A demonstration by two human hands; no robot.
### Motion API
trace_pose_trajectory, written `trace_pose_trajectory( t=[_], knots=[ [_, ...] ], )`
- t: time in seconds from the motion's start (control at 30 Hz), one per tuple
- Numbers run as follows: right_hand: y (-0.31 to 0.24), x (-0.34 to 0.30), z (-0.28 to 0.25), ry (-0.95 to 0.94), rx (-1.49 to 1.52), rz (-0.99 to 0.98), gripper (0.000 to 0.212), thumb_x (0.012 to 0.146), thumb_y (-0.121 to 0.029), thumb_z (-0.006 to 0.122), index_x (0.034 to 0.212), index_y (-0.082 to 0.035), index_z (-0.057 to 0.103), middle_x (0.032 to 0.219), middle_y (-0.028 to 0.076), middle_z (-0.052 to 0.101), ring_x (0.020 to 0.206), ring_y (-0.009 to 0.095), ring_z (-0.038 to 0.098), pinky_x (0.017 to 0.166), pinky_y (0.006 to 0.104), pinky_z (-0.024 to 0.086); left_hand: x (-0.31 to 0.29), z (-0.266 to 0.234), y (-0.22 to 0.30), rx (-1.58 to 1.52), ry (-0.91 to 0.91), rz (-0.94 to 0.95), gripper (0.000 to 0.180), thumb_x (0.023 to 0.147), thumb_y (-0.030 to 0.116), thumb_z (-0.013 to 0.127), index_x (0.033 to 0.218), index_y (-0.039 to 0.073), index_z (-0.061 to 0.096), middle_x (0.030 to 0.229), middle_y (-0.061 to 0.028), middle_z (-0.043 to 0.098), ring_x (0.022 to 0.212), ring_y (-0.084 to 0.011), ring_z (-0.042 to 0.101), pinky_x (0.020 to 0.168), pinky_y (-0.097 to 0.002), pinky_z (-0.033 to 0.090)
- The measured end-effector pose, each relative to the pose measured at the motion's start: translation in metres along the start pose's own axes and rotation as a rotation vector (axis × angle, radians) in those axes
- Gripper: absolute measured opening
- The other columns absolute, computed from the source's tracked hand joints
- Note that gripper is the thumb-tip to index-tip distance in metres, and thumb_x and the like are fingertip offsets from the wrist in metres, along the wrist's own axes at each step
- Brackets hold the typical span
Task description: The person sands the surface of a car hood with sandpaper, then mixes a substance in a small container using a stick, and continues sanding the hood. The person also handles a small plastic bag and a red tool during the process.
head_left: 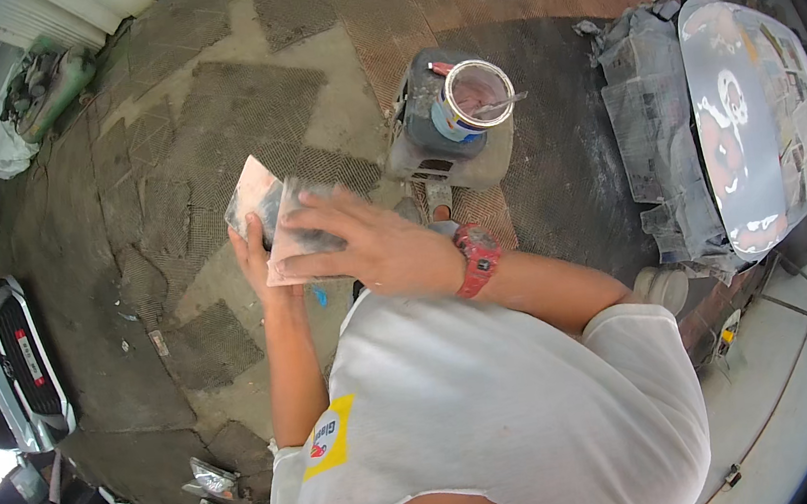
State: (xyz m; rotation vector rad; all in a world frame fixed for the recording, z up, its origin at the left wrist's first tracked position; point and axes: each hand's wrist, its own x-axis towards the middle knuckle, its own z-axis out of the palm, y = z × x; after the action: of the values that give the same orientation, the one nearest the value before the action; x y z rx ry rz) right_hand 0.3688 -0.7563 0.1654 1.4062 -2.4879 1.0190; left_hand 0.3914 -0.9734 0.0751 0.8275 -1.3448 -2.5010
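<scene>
At frame centre, left hand (pixel 253 255) grips a worn sheet (pixel 270 218) from beneath while right hand (pixel 373 248) presses spread fingers (pixel 315 225) upon it.

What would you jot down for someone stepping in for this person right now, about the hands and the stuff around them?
Left hand: under a flat smeared board, holding it up.
Right hand: palm down, fingers spread across the board's top; red wristwatch on that wrist.
Open tin with a stick in it stands on a grey container just ahead.
Car panel, patched with filler and ringed by newspaper masking, lies to the right.
Done: the board is smeared, the panel patched. Left: cannot tell.
</scene>
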Motion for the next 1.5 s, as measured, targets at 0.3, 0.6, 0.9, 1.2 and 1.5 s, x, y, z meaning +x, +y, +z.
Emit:
trace_pose_trajectory(
  t=[0.3, 0.6, 0.9, 1.2, 1.5],
  knots=[
    [0.189, -0.063, -0.032, 0.182, 0.438, 0.574, 0.057, 0.089, -0.002, 0.066, 0.141, -0.007, 0.045, 0.123, 0.021, 0.059, 0.111, 0.031, 0.068, 0.091, 0.0431, 0.058, 0.017, 0.116, -0.05, 0.031, 0.053, -0.255, 0.051, 0.107, 0.027, 0.062, 0.15, 0.003, 0.048, 0.138, -0.012, 0.062, 0.125, -0.0252, 0.062, 0.105, -0.0421, 0.054],
    [0.275, -0.062, -0.041, 0.127, 1.421, 0.974, 0.038, 0.099, -0.012, 0.071, 0.128, -0.001, 0.05, 0.116, 0.01, 0.064, 0.095, 0.014, 0.07, 0.067, 0.03, 0.063, 0.028, 0.22, -0.1, 0.053, -0.135, -0.433, 0.051, 0.109, 0.035, 0.058, 0.147, 0.002, 0.05, 0.138, -0.0121, 0.063, 0.127, -0.0255, 0.062, 0.11, -0.0425, 0.05],
    [0.35, -0.211, -0.101, 0.04, 0.004, 0.931, 0.043, 0.091, -0.029, 0.078, 0.124, -0.008, 0.06, 0.105, 0.018, 0.066, 0.091, 0.04, 0.069, 0.073, 0.0481, 0.056, 0.04, 0.205, -0.128, -0.04, 0.19, -0.39, 0.045, 0.109, 0.029, 0.058, 0.144, 0.001, 0.054, 0.134, -0.0108, 0.066, 0.124, -0.024, 0.064, 0.109, -0.0416, 0.051],
    [0.367, -0.199, -0.074, -0.014, 0.035, 0.873, 0.026, 0.093, -0.015, 0.064, 0.118, -0.007, 0.062, 0.092, 0.021, 0.072, 0.079, 0.043, 0.071, 0.069, 0.0537, 0.055, 0.046, 0.234, -0.139, -0.014, 0.187, -0.403, 0.045, 0.108, 0.027, 0.061, 0.144, 0.0, 0.053, 0.137, -0.0101, 0.065, 0.126, -0.0233, 0.063, 0.111, -0.0401, 0.05],
    [0.368, -0.185, -0.099, -0.007, 0.039, 0.842, 0.025, 0.095, -0.008, 0.057, 0.119, -0.006, 0.065, 0.104, 0.022, 0.071, 0.089, 0.044, 0.069, 0.076, 0.054, 0.055, 0.036, 0.219, -0.14, 0.009, 0.202, -0.393, 0.045, 0.106, 0.03, 0.064, 0.138, -0.001, 0.058, 0.135, -0.0093, 0.065, 0.124, -0.0207, 0.063, 0.109, -0.0368, 0.05]
  ],
)
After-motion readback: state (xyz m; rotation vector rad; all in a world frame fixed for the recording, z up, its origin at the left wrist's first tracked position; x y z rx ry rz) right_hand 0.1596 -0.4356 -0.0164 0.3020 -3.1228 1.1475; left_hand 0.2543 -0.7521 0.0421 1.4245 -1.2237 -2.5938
